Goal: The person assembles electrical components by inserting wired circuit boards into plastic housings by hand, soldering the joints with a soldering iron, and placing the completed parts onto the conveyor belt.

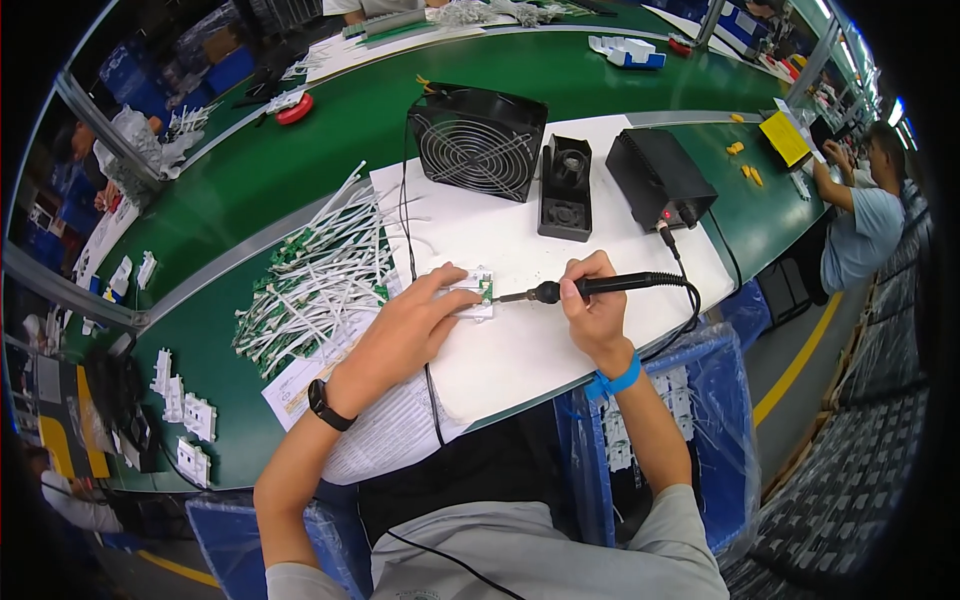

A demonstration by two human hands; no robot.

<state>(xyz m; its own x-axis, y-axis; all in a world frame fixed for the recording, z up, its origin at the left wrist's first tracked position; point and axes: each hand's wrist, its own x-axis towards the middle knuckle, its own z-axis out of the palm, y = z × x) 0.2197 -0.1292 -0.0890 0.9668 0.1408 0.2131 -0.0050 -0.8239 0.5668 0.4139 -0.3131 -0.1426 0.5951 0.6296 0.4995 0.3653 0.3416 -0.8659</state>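
Observation:
My right hand [597,312] is closed around the black handle of a soldering iron [620,283]. The iron's metal tip points left and reaches a small green circuit board [486,288]. That board sits in a white plastic housing [478,312] on the white work sheet [510,365]. With its fingers across the housing, my left hand [420,315] grips and presses it down; the palm hides its left part. The iron's cable runs right to a black soldering station [660,178] with a red light. Whether the tip touches the board is too small to tell.
Left of the sheet lies a heap of white wires with green boards [320,270]. A black fan [478,140] and a black iron holder [566,190] stand behind my hands. Blue lined bins [740,430] flank my lap. White housings [198,415] lie at left. A co-worker [865,220] sits at right.

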